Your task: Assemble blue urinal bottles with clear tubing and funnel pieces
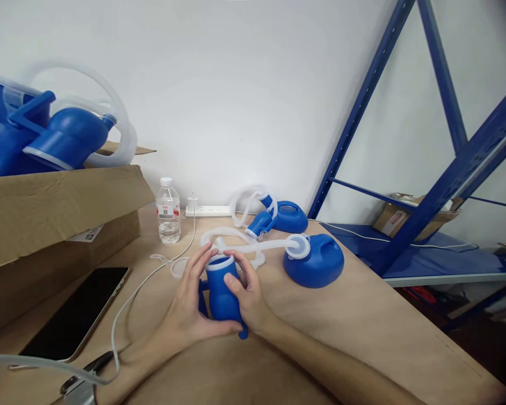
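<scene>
Plain white wall (236, 101), tan wood-grain table (362, 315), blue metal shelving (361, 107) at right

Counter (362, 332): carton (67, 197) far left, parts (78, 129) and hose (129, 138) in it. Tablet (78, 315) just right of carton, near side. Bottle (168, 222) behind tablet; power strip (213, 211) right of bottle, along wall. Cup (219, 301) front centre, between hands (189, 315). Jug (320, 267) right, second jug (290, 218) behind it. Shelf (349, 247) beyond right edge, box on it (417, 218).

Blue cup (221, 301) is smooth plstc, tabletop (320, 332) matt wd-look, box (63, 197) matt cardbd
</scene>
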`<state>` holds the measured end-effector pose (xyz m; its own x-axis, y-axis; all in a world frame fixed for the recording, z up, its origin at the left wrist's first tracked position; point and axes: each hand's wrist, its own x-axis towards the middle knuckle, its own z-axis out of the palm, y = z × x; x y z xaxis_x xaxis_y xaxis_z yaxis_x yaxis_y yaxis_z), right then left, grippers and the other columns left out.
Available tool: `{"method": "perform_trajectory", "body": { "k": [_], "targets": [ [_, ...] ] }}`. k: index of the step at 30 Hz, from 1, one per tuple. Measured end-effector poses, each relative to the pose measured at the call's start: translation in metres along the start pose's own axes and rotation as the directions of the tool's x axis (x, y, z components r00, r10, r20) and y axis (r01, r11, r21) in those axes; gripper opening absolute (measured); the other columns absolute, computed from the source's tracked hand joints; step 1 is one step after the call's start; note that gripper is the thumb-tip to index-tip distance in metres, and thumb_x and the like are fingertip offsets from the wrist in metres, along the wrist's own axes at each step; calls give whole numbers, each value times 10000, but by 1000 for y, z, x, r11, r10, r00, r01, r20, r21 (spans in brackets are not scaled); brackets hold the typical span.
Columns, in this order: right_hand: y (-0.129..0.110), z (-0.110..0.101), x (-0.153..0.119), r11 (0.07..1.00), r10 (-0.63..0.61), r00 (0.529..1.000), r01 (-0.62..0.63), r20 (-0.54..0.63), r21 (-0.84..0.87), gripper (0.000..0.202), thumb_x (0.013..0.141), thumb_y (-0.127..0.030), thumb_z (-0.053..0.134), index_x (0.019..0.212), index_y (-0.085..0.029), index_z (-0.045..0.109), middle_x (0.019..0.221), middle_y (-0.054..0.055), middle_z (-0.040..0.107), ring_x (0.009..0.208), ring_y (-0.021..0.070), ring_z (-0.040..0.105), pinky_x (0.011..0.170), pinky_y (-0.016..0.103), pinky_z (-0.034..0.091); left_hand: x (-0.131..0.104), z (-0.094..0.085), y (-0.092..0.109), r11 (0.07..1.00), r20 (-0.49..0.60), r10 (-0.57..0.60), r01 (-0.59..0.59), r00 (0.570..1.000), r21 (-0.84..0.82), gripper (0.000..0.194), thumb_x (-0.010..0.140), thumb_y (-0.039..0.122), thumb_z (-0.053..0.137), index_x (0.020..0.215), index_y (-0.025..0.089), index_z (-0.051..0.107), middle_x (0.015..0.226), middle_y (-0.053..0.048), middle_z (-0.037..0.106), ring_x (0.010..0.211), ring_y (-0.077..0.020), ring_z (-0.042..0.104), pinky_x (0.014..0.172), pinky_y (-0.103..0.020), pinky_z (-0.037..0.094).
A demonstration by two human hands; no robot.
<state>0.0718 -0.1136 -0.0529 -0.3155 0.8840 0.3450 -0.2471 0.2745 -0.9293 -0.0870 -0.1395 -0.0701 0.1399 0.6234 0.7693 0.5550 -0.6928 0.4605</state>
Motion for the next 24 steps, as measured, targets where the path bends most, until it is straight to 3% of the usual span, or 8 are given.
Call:
{"method": "perform_trajectory", "body": {
  "k": [2, 6, 11, 19, 24],
  "targets": [
    [-4, 2, 0, 998, -6, 998, 9, -66, 57, 458, 849, -514, 700, 1232, -289, 585, 1320, 53, 652, 1175, 263, 643, 1026, 410, 520, -1, 1, 4, 996, -3, 59, -59, 998, 69, 1356, 527, 639, 910, 1614, 282, 184, 1592, -207, 385, 1443, -442, 418, 1110, -626, 458],
    [-12, 3, -3, 993, -74, 996, 79, -58, 84, 491, 791, -511, 757, 1190, -296, 568, 1286, 46, 669, 1228, 267, 615, 1060, 407, 496, -1, 2, 7, 967, 21, 182, -182, 983, 180, 1355, 587, 719, 841, 1634, 248, 120, 1578, -222, 408, 1427, -452, 436, 1152, -634, 405],
    [-16, 3, -7, 997, -70, 996, 72, -63, 37, 506, 765, -475, 796, 1174, -298, 557, 1198, 32, 681, 1131, 252, 648, 1011, 395, 520, 3, -2, 6, 935, 32, 264, -264, 964, 235, 1289, 627, 736, 802, 1625, 208, 179, 1486, -220, 522, 1334, -423, 548, 1098, -554, 486],
    [-12, 3, -7, 995, -37, 998, 41, -49, 86, 503, 769, -459, 799, 1186, -296, 569, 1241, 36, 663, 1191, 257, 624, 1060, 407, 495, 2, -2, 12, 935, -18, 238, -224, 971, 276, 1241, 598, 710, 824, 1591, 192, 288, 1415, -211, 592, 1231, -410, 629, 1051, -532, 511],
    [-20, -14, -9, 993, 89, 988, -97, 122, 63, 732, 758, -462, 821, 1393, -312, 489, 1323, 59, 638, 1173, 273, 643, 997, 440, 537, -3, -2, 2, 969, 61, 188, -196, 980, 152, 1263, 622, 757, 792, 1614, 237, 209, 1479, -202, 539, 1301, -401, 581, 1040, -523, 525]
  ]
}}
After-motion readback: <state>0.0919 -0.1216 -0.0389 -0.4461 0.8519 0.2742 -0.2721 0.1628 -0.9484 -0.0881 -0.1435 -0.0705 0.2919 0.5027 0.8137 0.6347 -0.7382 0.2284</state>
